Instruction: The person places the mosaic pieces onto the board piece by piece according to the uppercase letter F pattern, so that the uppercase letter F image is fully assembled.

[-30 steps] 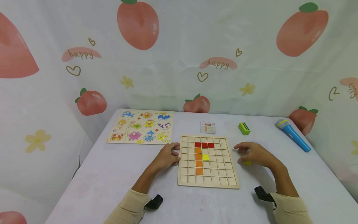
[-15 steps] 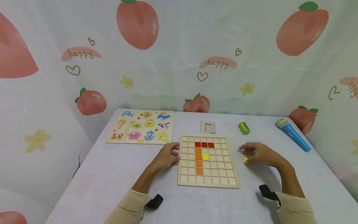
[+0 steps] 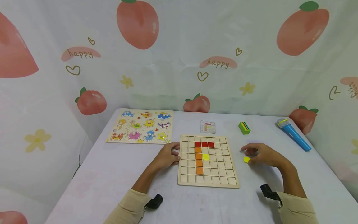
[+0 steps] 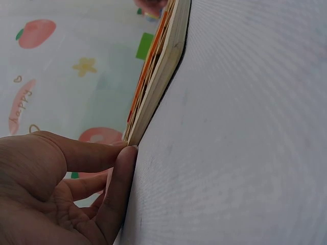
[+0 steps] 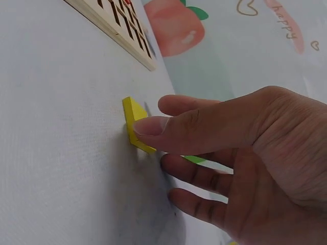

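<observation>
A wooden grid board [image 3: 219,183] lies mid-table, holding red tiles [image 3: 204,145], orange tiles [image 3: 199,156] and one yellow tile [image 3: 205,157] in its squares. My left hand [image 3: 167,156] holds the board's left edge; in the left wrist view, thumb and a finger [image 4: 120,176] meet at that edge. Right of the board, a loose yellow piece [image 3: 246,159] sits on the table. My right hand [image 3: 264,155] is over it, the thumb [image 5: 153,127] touching it in the right wrist view. The other fingers appear apart from the piece, though the thumb hides part of it.
Behind the board lies a small printed grid card [image 3: 208,127]. A green block with coloured stripes [image 3: 244,128] and a blue toy microphone [image 3: 294,134] stand to the right. A sea-animal peg puzzle [image 3: 141,127] lies at the back left, before a fruit-print cloth.
My right hand has moved slightly right, away from the board, and more of the loose yellow piece shows beside the thumb. The left hand and board have stayed put.
</observation>
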{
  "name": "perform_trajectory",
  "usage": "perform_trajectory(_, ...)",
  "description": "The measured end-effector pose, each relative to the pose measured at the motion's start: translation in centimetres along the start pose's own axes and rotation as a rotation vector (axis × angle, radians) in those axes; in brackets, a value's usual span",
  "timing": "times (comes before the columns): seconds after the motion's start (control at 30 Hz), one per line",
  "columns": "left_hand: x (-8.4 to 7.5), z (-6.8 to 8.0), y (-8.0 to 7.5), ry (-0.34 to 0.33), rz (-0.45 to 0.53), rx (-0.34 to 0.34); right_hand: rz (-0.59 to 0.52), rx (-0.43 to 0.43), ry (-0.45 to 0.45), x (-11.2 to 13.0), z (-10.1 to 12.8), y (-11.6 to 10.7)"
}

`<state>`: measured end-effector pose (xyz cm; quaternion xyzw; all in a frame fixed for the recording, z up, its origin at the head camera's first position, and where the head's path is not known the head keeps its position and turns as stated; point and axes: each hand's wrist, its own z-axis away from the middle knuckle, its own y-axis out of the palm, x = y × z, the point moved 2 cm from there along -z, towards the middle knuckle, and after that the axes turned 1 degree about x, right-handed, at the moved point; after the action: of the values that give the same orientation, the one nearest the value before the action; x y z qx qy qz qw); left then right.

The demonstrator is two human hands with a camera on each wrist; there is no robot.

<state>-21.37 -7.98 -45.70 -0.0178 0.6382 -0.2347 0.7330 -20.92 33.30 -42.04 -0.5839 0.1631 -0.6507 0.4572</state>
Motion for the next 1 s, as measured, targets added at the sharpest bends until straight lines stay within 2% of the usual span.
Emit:
perform_trajectory(0.23, -0.02, 0.01, 0.00, -0.002, -0.002, -0.001, 0.031, -0.043, 0.051, -0.36, -0.28, -0.10)
perform_trajectory(0.6, 0.02, -0.02, -0.01, 0.005, 0.003, -0.002, 0.044, -0.049, 0.116, -0.81, -0.62, -0.04)
perform_trajectory(1.0, 0.04, -0.04, 0.00, -0.001, 0.005, -0.003, 0.062, -0.079, 0.126, -0.27, -0.54, 0.16)
